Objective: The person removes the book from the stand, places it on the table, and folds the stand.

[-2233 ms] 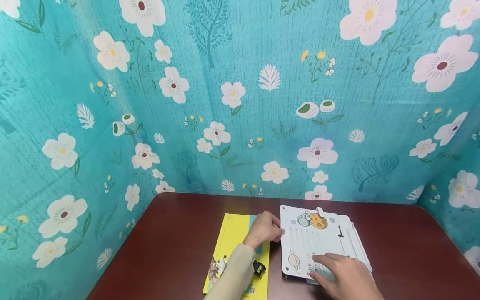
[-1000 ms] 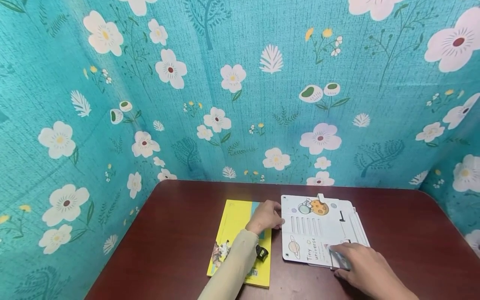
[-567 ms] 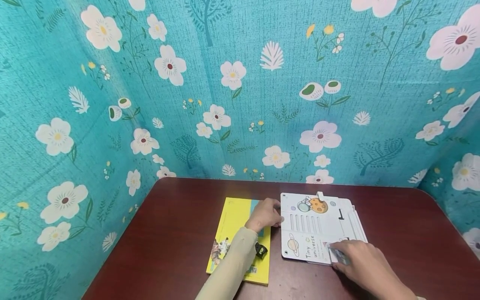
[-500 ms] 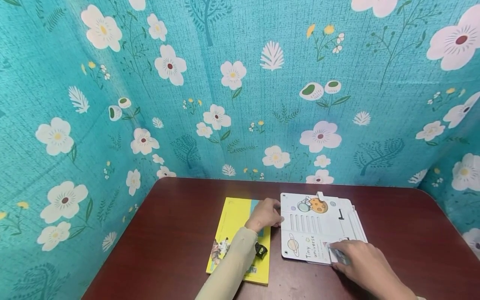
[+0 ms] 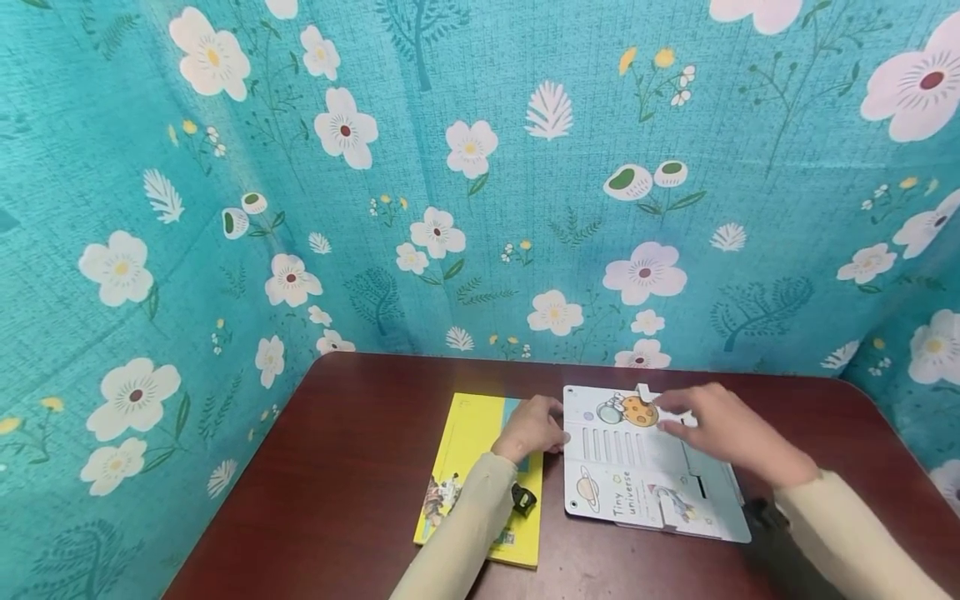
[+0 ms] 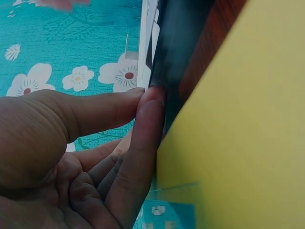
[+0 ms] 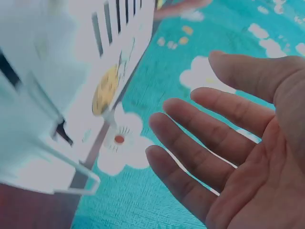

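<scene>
A white folding book stand (image 5: 603,492) with space drawings and "Tiny universe" print lies flat on the table. My left hand (image 5: 531,429) pinches its left edge; in the left wrist view the thumb and a finger (image 6: 138,152) meet at that thin edge. My right hand (image 5: 720,425) is over the stand's upper right part, fingers extended and holding nothing, fingertips close to the white upper page clip (image 5: 643,393). In the right wrist view its fingers (image 7: 190,143) are spread apart, beside the stand. A lower page clip (image 5: 666,510) stands at the near edge.
A yellow book (image 5: 468,433) lies left of the stand, under my left forearm. A black wrist device (image 5: 522,498) sits beside that sleeve. The dark red table (image 5: 337,475) ends at a teal floral cloth (image 5: 480,250) at the back and sides.
My right hand has left the stand's lower clip and moved up towards the upper one, uncovering the lower right drawings. The left hand keeps its pinch on the edge.
</scene>
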The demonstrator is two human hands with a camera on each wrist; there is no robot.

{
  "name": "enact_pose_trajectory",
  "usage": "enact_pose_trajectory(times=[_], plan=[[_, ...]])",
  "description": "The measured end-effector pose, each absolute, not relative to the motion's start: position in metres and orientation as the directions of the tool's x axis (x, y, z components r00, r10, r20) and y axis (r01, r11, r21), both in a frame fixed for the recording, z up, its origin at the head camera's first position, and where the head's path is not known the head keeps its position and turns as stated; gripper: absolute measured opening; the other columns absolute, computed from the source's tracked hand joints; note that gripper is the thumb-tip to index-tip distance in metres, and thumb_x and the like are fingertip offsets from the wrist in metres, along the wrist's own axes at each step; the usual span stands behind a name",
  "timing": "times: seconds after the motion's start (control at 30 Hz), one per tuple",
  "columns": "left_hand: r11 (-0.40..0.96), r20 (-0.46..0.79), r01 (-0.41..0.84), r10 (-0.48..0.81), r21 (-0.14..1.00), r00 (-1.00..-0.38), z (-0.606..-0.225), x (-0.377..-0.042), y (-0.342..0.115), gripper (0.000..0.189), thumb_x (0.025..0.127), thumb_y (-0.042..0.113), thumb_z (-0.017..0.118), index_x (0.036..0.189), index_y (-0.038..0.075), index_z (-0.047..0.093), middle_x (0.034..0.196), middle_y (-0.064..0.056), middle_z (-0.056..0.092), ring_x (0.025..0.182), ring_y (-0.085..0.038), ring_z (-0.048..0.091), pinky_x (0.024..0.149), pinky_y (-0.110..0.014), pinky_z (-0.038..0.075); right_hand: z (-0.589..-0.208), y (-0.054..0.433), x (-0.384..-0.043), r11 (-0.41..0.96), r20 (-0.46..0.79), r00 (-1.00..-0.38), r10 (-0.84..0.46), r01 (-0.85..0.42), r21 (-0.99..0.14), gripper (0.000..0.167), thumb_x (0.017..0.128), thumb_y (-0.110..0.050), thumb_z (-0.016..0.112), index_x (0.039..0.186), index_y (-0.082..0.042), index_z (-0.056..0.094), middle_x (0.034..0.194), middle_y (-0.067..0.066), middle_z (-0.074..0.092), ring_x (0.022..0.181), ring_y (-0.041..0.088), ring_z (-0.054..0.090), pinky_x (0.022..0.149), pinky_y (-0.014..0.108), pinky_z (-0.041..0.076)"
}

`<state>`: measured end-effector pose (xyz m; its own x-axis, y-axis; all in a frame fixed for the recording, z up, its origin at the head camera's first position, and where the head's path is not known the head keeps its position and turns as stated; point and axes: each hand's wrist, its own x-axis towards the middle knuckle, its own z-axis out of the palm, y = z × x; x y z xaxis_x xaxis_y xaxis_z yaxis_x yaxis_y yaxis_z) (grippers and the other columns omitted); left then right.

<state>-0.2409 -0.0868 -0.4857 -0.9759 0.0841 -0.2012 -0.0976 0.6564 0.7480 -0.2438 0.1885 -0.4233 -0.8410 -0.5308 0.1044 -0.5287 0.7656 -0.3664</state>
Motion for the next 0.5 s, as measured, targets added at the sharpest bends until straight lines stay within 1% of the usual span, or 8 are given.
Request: enact_pose_trajectory(times=[0.13,0.27,0.4,0.5], plan=[[0.665,-0.205,-0.097,0.087,0.741,-0.975,-0.486,-0.240,-0.087,0.043,0.089,0.005,0.079,0.130,0.002,0.068,0.068,-0.001,0.070,0.058,-0.012,0.067,0.059,-0.023,0.054,-0.424,0.186,-0.277,0.785,0.041,-0.850,-0.526,-0.503,-0.362,0.034,0.091,-0.011,0.077,0.121,0.005,0.073,0.115,0.024,0.077,0.103,0.039,0.074,0.084,0.054,0.062],[0.669,-0.205,-0.097,0.084,0.737,-0.975,-0.485,-0.240,-0.087,0.043,0.089,0.006,0.079,0.130,0.002,0.068,0.067,-0.001,0.069,0.057,-0.012,0.067,0.059,-0.023,0.053,-0.430,0.181,-0.303,0.801,-0.013,-0.855,-0.518,-0.479,-0.359,0.033,0.092,-0.007,0.074,0.122,0.007,0.072,0.115,0.026,0.075,0.101,0.039,0.074,0.083,0.054,0.061],[0.659,-0.199,-0.093,0.088,0.746,-0.976,-0.485,-0.240,-0.088,0.043,0.089,0.005,0.079,0.130,0.001,0.068,0.068,-0.002,0.069,0.057,-0.013,0.068,0.059,-0.023,0.054,-0.439,0.175,-0.321,0.818,-0.084,-0.860,-0.504,-0.444,-0.364,0.032,0.094,-0.005,0.071,0.124,0.007,0.070,0.118,0.026,0.074,0.108,0.042,0.072,0.090,0.056,0.060],[0.654,-0.195,-0.084,0.098,0.752,-0.976,-0.486,-0.240,-0.088,0.043,0.088,0.004,0.079,0.130,0.001,0.068,0.070,-0.003,0.071,0.058,-0.013,0.069,0.059,-0.023,0.055,-0.445,0.172,-0.329,0.829,-0.150,-0.855,-0.497,-0.417,-0.373,0.034,0.094,-0.004,0.070,0.126,0.008,0.069,0.120,0.026,0.073,0.111,0.043,0.071,0.091,0.055,0.060]])
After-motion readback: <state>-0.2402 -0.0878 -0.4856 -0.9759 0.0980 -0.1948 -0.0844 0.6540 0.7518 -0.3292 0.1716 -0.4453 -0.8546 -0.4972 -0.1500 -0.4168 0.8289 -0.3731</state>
